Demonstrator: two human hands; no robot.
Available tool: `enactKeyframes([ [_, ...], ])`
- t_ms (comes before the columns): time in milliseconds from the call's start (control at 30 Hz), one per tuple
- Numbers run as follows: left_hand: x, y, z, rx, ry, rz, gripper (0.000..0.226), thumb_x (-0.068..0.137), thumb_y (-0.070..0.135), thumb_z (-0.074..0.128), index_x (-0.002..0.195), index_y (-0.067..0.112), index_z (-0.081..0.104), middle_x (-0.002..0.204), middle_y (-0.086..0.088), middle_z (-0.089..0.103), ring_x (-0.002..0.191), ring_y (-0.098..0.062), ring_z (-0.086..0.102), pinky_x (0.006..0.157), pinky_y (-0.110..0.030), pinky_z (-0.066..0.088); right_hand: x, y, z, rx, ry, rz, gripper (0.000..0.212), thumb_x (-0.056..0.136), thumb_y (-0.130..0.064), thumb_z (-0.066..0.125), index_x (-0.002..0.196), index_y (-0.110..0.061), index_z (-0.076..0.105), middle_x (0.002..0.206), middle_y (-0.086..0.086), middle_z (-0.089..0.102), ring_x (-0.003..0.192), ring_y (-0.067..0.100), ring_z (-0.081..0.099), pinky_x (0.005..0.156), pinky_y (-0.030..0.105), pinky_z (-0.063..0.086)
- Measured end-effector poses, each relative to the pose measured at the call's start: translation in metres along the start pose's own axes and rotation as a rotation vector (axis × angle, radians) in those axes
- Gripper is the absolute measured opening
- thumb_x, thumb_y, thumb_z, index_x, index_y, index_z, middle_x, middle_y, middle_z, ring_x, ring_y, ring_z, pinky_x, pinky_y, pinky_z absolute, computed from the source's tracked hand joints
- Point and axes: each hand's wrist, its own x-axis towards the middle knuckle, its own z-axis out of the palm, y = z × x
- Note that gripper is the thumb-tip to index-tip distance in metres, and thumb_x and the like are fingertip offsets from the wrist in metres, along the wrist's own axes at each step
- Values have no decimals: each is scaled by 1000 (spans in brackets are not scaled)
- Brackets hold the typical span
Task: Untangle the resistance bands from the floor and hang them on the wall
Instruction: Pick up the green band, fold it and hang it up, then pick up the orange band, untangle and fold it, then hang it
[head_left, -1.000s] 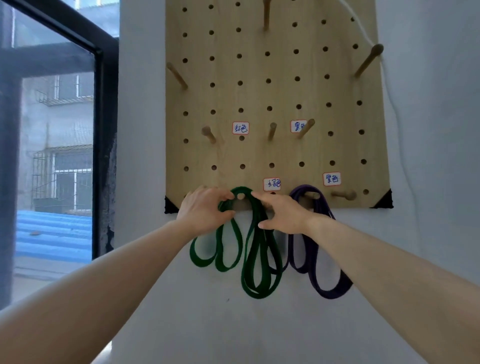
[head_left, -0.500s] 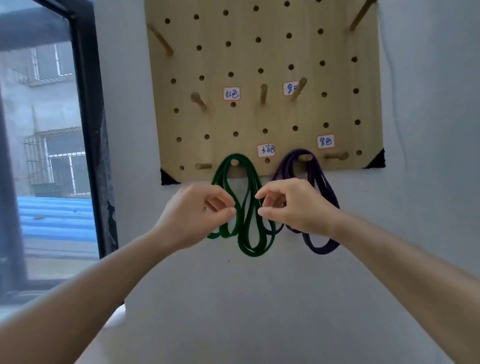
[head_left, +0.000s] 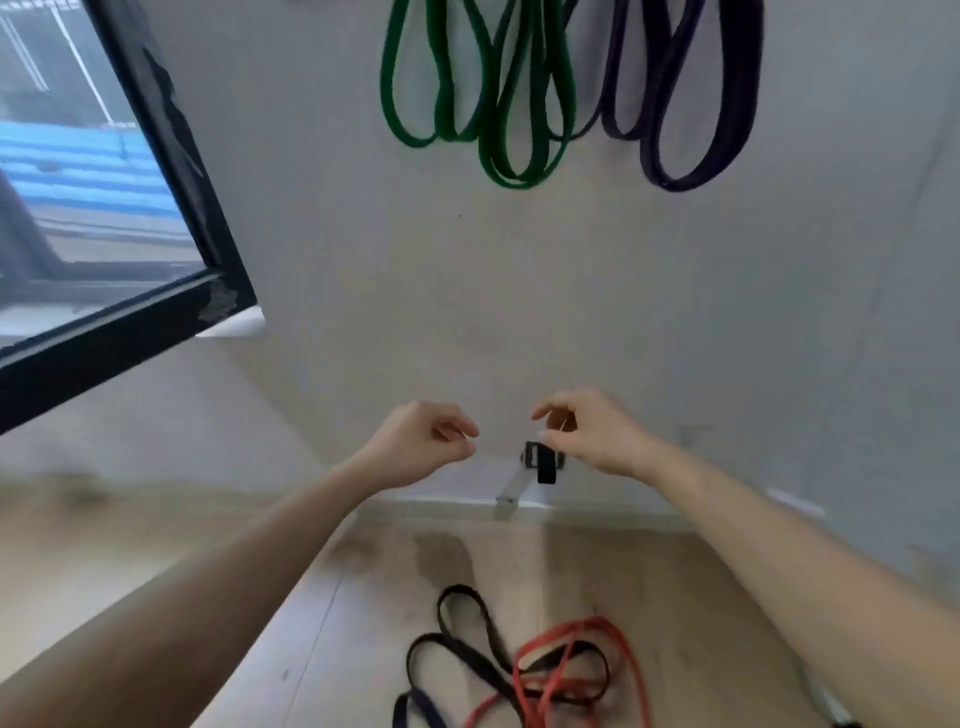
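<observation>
Hovering left hand (head_left: 421, 441), right hand (head_left: 592, 434), fingers loosely curled, empty; next likely needing separating black band (head_left: 467, 649) from red band (head_left: 571, 636) on floor (head_left: 130, 519).

Looking down along a pale wall (head_left: 467, 291) to a wooden floor (head_left: 156, 571). Two bare forearms reach forward; the left hand (head_left: 421, 441) and right hand (head_left: 592, 434) hover side by side, apart, fingers loosely curled, holding nothing. Above them, green bands (head_left: 511, 179) hang in loops against the wall, with a purple band (head_left: 680, 182) just to their right. On the floor near the bottom edge, a black band (head_left: 457, 590) and a red band (head_left: 587, 623) lie tangled together. A black window frame (head_left: 171, 156) crosses the upper left
</observation>
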Motion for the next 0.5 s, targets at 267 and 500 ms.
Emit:
enactKeyframes([
  [267,-40,-93,151,-74,-223,-239,15,87,19,74,101,22,77,82,8,73,80,-6,67,84,-25,53,-23,82,135,-72,-293,169,22,86,-19,73,108,-15,73,92,2,69,90,19,66,82,30,52],
  [500,-97,-151,275,-165,-385,-369,16,89,23,67,103,25,74,91,10,74,85,-10,71,78,-25,57,-66,142,242,-184,-530,243,32,81,-26,74,113,-22,72,109,4,74,104,24,68,88,30,52],
])
